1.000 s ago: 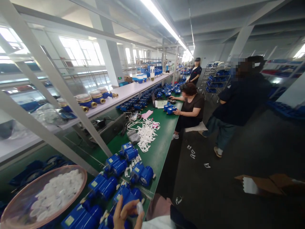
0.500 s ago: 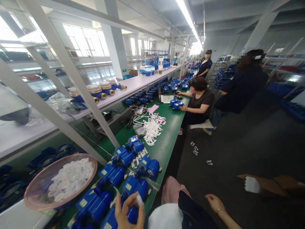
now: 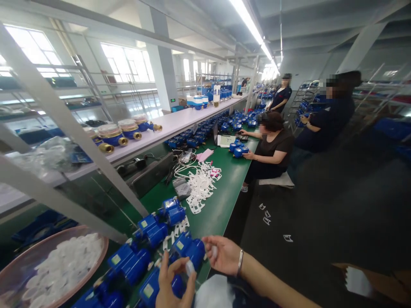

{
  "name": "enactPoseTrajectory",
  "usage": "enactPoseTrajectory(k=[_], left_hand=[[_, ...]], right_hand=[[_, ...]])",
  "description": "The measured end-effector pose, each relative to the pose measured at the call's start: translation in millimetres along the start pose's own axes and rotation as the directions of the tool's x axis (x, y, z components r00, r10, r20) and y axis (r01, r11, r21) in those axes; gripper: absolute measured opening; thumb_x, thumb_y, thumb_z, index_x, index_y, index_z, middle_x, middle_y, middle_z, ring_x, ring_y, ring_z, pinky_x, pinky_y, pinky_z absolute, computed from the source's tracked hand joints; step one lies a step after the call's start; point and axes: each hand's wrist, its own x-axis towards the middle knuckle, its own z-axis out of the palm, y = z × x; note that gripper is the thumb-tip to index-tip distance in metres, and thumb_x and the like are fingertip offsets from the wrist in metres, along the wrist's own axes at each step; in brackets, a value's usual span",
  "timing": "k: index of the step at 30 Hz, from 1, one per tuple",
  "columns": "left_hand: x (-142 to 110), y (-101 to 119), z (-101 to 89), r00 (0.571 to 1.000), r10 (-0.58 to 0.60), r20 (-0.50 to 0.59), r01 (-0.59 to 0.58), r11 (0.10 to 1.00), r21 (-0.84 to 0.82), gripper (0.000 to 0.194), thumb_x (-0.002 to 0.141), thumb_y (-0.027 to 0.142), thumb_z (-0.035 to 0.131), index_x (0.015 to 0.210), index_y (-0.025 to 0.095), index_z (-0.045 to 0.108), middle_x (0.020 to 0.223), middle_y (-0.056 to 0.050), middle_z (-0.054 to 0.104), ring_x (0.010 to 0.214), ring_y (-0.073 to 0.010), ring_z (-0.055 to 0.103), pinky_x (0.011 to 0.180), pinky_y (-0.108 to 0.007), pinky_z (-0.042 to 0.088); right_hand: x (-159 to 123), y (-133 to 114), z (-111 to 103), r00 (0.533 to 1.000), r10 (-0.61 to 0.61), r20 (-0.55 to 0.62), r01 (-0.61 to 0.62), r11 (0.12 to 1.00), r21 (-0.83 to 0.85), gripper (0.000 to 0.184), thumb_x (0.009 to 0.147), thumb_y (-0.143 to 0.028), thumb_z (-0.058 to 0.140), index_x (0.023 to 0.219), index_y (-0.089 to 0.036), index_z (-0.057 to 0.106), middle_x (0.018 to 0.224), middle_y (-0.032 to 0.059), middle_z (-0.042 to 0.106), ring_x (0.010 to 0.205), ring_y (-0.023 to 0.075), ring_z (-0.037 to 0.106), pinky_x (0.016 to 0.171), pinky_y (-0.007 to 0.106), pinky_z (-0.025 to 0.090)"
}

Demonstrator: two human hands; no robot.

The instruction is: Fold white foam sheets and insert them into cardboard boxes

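Observation:
Several blue water meters [image 3: 154,231] lie in rows on the green bench [image 3: 215,209] in front of me. My left hand [image 3: 173,282] is at the bottom edge, its fingertips pinched on a small white cap [image 3: 190,268] just above a blue meter [image 3: 184,248]. My right hand [image 3: 223,254] reaches in from the right, palm up and fingers loosely spread, close to that same meter and holding nothing. A pink bowl [image 3: 96,256] full of white caps sits at the lower left.
White label backings [image 3: 201,186] and cables litter the bench middle. A seated person [image 3: 272,145] handles meters further along; two people stand beyond. A white shelf [image 3: 167,126] with brass-fitted meters runs left. Slanted frame posts [image 3: 73,132] cross the near bench. A cardboard box [image 3: 372,278] lies on the floor at right.
My right hand has come up from beside my lap to the meter near my left hand. The view swung slightly left and down; my left hand kept its pinch on the cap.

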Motion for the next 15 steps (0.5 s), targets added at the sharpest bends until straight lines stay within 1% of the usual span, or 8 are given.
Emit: enactPoseTrajectory(k=[2, 3, 4, 7, 9, 11, 15], left_hand=[[6.5, 8.7, 28.5, 0.996, 0.026, 0.086, -0.026, 1.000, -0.004, 0.070, 0.077, 0.044, 0.055, 0.136, 0.013, 0.031, 0.092, -0.006, 0.066, 0.079, -0.0185, 0.064, 0.079, -0.034, 0.051], [9.7, 12.4, 43.0, 0.991, 0.036, 0.132, -0.036, 0.999, 0.000, 0.071, 0.078, 0.042, 0.053, 0.139, 0.014, 0.026, 0.091, -0.006, 0.066, 0.083, -0.0190, 0.064, 0.081, -0.035, 0.051], [12.7, 16.0, 57.5, 0.984, 0.045, 0.173, -0.047, 0.999, 0.010, 0.070, 0.079, 0.040, 0.051, 0.139, 0.014, 0.025, 0.092, -0.006, 0.066, 0.086, -0.0192, 0.064, 0.082, -0.035, 0.050], [20.9, 27.4, 100.3, 0.960, 0.072, 0.270, -0.089, 0.995, 0.050, 0.062, 0.080, 0.035, 0.048, 0.137, 0.017, 0.030, 0.094, -0.005, 0.067, 0.090, -0.0191, 0.063, 0.084, -0.034, 0.049], [26.1, 37.2, 128.1, 0.952, 0.085, 0.292, -0.112, 0.991, 0.076, 0.060, 0.079, 0.033, 0.047, 0.136, 0.018, 0.032, 0.095, -0.005, 0.067, 0.090, -0.0192, 0.063, 0.083, -0.033, 0.050], [31.0, 47.9, 155.6, 0.952, 0.103, 0.289, -0.134, 0.987, 0.091, 0.061, 0.078, 0.031, 0.047, 0.136, 0.018, 0.033, 0.096, -0.005, 0.067, 0.090, -0.0194, 0.064, 0.082, -0.032, 0.051], [40.8, 65.9, 208.4, 0.953, 0.126, 0.275, -0.158, 0.983, 0.097, 0.059, 0.077, 0.031, 0.048, 0.134, 0.019, 0.038, 0.097, -0.007, 0.068, 0.089, -0.0204, 0.065, 0.081, -0.032, 0.052]], right_hand=[[-1.0, -11.5, 1.1, 0.999, 0.023, -0.022, -0.023, 0.999, -0.036, 0.017, 0.078, -0.022, 0.058, 0.092, -0.012, 0.059, 0.063, -0.0010, 0.059, 0.054, 0.0078, 0.055, 0.054, 0.016, 0.038], [-2.4, -18.7, -1.5, 0.999, 0.019, -0.031, -0.020, 0.999, -0.050, 0.018, 0.078, -0.022, 0.057, 0.092, -0.011, 0.059, 0.065, 0.0002, 0.060, 0.055, 0.0086, 0.056, 0.057, 0.018, 0.040], [-4.1, -27.2, -5.8, 1.000, 0.007, -0.030, -0.008, 0.998, -0.058, 0.018, 0.078, -0.022, 0.056, 0.091, -0.010, 0.060, 0.068, 0.0015, 0.062, 0.058, 0.0095, 0.058, 0.060, 0.019, 0.041], [-11.0, -58.9, -24.8, 0.999, -0.023, 0.024, 0.024, 0.999, -0.048, 0.021, 0.078, -0.025, 0.054, 0.090, -0.009, 0.061, 0.073, 0.0041, 0.064, 0.062, 0.0113, 0.059, 0.062, 0.022, 0.041], [-16.6, -83.5, -38.7, 0.997, -0.040, 0.064, 0.042, 0.999, -0.032, 0.024, 0.079, -0.028, 0.054, 0.092, -0.009, 0.062, 0.075, 0.0050, 0.064, 0.063, 0.0117, 0.059, 0.061, 0.023, 0.040], [-23.7, -108.8, -50.7, 0.995, -0.051, 0.086, 0.053, 0.998, -0.021, 0.029, 0.079, -0.031, 0.055, 0.095, -0.009, 0.062, 0.080, 0.0062, 0.065, 0.066, 0.0125, 0.059, 0.062, 0.023, 0.039], [-44.5, -157.2, -65.6, 0.995, -0.074, 0.067, 0.077, 0.996, -0.035, 0.030, 0.076, -0.029, 0.058, 0.096, -0.008, 0.064, 0.087, 0.0072, 0.065, 0.075, 0.0135, 0.061, 0.069, 0.023, 0.040]])
